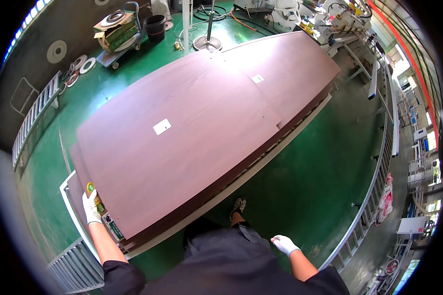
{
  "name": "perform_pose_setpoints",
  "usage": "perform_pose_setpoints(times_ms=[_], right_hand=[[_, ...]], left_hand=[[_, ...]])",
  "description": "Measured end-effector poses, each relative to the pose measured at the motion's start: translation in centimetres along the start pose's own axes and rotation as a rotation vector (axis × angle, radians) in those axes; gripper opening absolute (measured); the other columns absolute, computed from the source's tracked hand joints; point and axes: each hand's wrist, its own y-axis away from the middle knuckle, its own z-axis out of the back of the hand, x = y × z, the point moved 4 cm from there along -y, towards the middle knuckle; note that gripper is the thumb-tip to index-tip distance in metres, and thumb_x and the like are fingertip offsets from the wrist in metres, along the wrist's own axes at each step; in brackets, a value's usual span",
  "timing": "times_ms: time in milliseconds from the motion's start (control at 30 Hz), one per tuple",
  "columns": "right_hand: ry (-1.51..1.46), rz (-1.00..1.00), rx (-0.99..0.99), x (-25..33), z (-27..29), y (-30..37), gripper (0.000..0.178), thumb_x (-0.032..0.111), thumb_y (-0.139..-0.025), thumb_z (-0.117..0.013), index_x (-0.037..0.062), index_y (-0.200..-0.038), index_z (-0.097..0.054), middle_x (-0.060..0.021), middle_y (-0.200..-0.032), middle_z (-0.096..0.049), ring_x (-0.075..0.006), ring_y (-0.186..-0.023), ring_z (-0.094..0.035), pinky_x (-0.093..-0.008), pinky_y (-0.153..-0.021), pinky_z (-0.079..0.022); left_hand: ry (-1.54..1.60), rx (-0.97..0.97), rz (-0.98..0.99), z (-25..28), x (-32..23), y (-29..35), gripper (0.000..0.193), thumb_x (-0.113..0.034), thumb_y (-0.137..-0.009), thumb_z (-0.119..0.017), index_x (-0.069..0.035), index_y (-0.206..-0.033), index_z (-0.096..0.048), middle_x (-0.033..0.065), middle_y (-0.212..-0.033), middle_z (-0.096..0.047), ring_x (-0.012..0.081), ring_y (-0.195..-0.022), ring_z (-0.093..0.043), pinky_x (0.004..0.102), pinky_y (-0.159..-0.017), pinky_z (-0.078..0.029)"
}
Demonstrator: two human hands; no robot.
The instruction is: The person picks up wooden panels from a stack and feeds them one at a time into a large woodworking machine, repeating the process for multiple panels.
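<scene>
My left hand (91, 208), in a white glove, is at the near left end of a stack of brown wood-grain panels (182, 162). Its fingers close around a small yellow and green printed piece (99, 202) lying along the panel's edge; the grip is partly hidden. Just below that hand, a green and white printed label (114, 228) sits on the stack's end. My right hand (284, 244), gloved too, hangs low beside my body, away from the panels, fingers loosely extended with nothing seen in them. Two small white labels, one nearer (162, 127) and one farther (257, 78), lie on top.
Roller conveyors run along the left (37, 115) and curve along the right (362, 228). Beyond the stack stand a cart with a cardboard box (115, 32), a black bucket (155, 28) and a stand with a round metal base (207, 43). Machinery fills the far right.
</scene>
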Motion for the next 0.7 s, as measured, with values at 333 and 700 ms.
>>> perform_pose_setpoints(times_ms=[333, 700], right_hand=[[-0.139, 0.22, -0.344, 14.3, 15.8, -8.6, 0.041, 0.028, -0.096, -0.059, 0.0004, -0.127, -0.06, -0.0164, -0.124, -0.066, -0.0263, -0.119, -0.061, -0.034, -0.103, -0.045], [-0.176, 0.559, -0.777, 27.0, 37.7, -17.9, 0.04, 0.023, -0.089, -0.068, -0.0034, -0.118, -0.062, -0.0229, -0.124, -0.061, -0.0362, -0.121, -0.055, -0.0399, -0.106, -0.042]], left_hand=[[-0.761, -0.247, -0.117, -3.5, -0.1, 3.9, 0.074, -0.04, -0.09, -0.069, 0.009, -0.139, -0.042, 0.0266, -0.132, -0.055, 0.0386, -0.123, -0.054, 0.0449, -0.104, -0.042], [-1.126, -0.6, -0.042, -5.4, -1.1, 4.6, 0.071, -0.047, -0.093, -0.061, 0.001, -0.142, -0.042, 0.0261, -0.139, -0.051, 0.0409, -0.126, -0.051, 0.0472, -0.106, -0.041]])
